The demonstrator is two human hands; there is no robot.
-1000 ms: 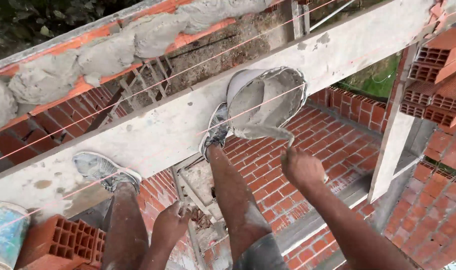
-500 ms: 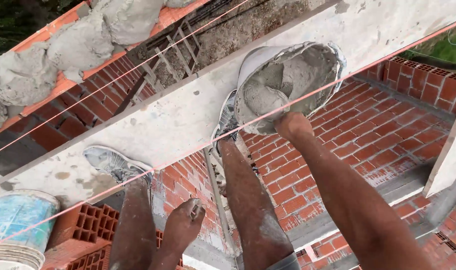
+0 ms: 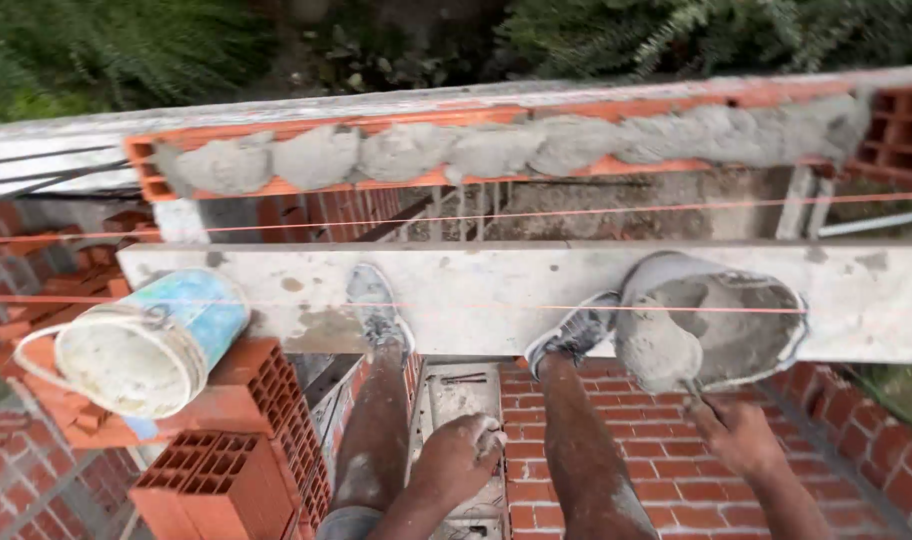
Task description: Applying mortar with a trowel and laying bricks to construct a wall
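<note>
Nearest the camera, the left hand (image 3: 463,455) is curled shut, empty, while a trowel (image 3: 666,350) handle is gripped by the right hand (image 3: 741,435) in the mortar tub (image 3: 776,335) on the plank (image 3: 476,285); left, a blue-white bucket (image 3: 151,345) is tipped on bricks (image 3: 246,440); beyond, strings (image 3: 456,215) are stretched before the mortared wall (image 3: 496,150)

Right hand (image 3: 741,437) holds a trowel (image 3: 661,350) (mortar-laden) in the mortar tub (image 3: 776,300); left hand (image 3: 463,455) fisted.

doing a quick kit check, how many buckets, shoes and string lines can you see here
buckets: 2, blue bucket and mortar bucket
shoes: 2, left shoe and right shoe
string lines: 2, upper string and lower string
total: 6
</note>
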